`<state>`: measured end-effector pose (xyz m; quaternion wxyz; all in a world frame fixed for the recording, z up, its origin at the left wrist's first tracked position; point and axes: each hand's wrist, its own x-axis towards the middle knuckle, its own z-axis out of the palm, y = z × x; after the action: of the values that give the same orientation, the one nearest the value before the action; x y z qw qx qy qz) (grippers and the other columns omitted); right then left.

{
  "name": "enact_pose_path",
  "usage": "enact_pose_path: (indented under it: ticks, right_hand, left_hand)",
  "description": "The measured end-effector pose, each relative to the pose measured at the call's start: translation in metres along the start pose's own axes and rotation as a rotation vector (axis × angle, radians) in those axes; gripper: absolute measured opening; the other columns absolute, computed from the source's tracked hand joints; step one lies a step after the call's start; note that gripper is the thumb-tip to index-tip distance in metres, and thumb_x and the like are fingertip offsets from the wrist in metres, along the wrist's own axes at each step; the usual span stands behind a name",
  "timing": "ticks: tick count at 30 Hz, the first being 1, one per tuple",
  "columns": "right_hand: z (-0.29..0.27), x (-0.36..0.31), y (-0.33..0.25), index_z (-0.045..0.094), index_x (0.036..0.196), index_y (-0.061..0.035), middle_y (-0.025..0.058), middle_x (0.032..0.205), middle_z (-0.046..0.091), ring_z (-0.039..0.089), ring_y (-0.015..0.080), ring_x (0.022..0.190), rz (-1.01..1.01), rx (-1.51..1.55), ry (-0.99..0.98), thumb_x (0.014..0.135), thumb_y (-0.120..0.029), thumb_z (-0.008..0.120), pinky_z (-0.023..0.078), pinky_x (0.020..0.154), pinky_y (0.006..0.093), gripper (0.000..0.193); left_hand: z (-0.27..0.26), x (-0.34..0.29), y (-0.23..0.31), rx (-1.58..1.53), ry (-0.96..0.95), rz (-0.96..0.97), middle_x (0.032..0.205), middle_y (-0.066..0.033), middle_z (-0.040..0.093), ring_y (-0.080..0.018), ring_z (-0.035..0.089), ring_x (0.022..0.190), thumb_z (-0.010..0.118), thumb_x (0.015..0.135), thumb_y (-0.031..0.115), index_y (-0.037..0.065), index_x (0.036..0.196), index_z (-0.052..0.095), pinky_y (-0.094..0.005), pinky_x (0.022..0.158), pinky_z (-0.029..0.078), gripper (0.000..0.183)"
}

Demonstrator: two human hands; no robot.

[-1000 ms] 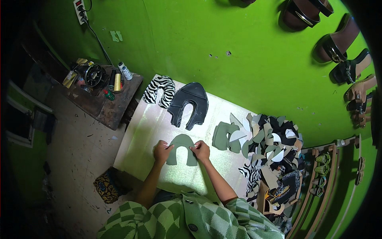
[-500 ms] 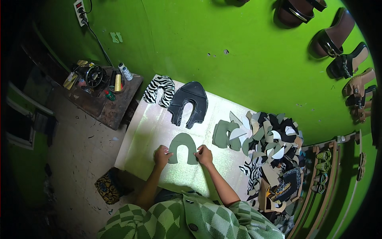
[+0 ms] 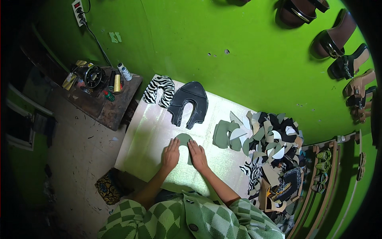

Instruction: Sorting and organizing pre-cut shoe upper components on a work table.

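A green U-shaped cut piece, like a shoe upper (image 3: 184, 139), lies flat on the pale shiny tabletop (image 3: 137, 149), its curved end pointing away from me. My left hand (image 3: 171, 154) rests flat over its left leg, fingers stretched out. Over the right leg lies my right hand (image 3: 197, 154), also flat with extended fingers; a strip of the leg shows beside it. Beyond my hands sits a stack of black U-shaped pieces (image 3: 199, 97). Farther left are zebra-striped U-shaped pieces (image 3: 150, 92). More green pieces (image 3: 220, 135) lie stacked to the right.
A large heap of scraps (image 3: 274, 137) covers the table's right side. At the left stands a dark wooden sewing table (image 3: 103, 111) with a machine handwheel (image 3: 94, 75) and thread cones (image 3: 126, 73). Sandals (image 3: 343, 63) hang on the green wall; a wooden rack (image 3: 306, 195) holds more.
Both hands have moved from gripping the green piece's outer edges to lying flat on top of its legs. Their fingers have straightened, and the piece stays in about the same place.
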<state>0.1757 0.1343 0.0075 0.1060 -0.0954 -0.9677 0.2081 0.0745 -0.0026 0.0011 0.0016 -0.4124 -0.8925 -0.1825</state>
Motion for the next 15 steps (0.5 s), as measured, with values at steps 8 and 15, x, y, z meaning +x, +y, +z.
enact_pose_path:
  ticks: [8,15]
  right_hand:
    - [0.019,-0.007,0.01,0.032,0.138,-0.0071,0.0074,0.145,0.027,0.029,0.0215,0.132,-0.01,-0.196,-0.175,0.084,-0.006,0.039,0.024,0.106,0.045,0.054]
    - [0.0,-0.01,0.025,0.038,0.134,-0.0095,0.008,0.142,0.034,0.033,0.0214,0.131,0.021,0.0,-0.145,0.08,0.001,0.042,0.027,0.103,0.0431,0.055]
  left_hand:
    - [0.015,-0.008,0.0,0.092,-0.055,0.095,0.135,-0.0119,0.043,-0.0224,0.041,0.125,0.052,0.084,0.017,0.004,0.127,0.047,-0.0378,0.097,0.03,0.045]
    - [-0.004,0.006,0.009,-0.063,-0.016,0.071,0.121,-0.0104,0.054,-0.0251,0.049,0.114,0.053,0.081,0.011,0.004,0.113,0.056,-0.0389,0.093,0.034,0.033]
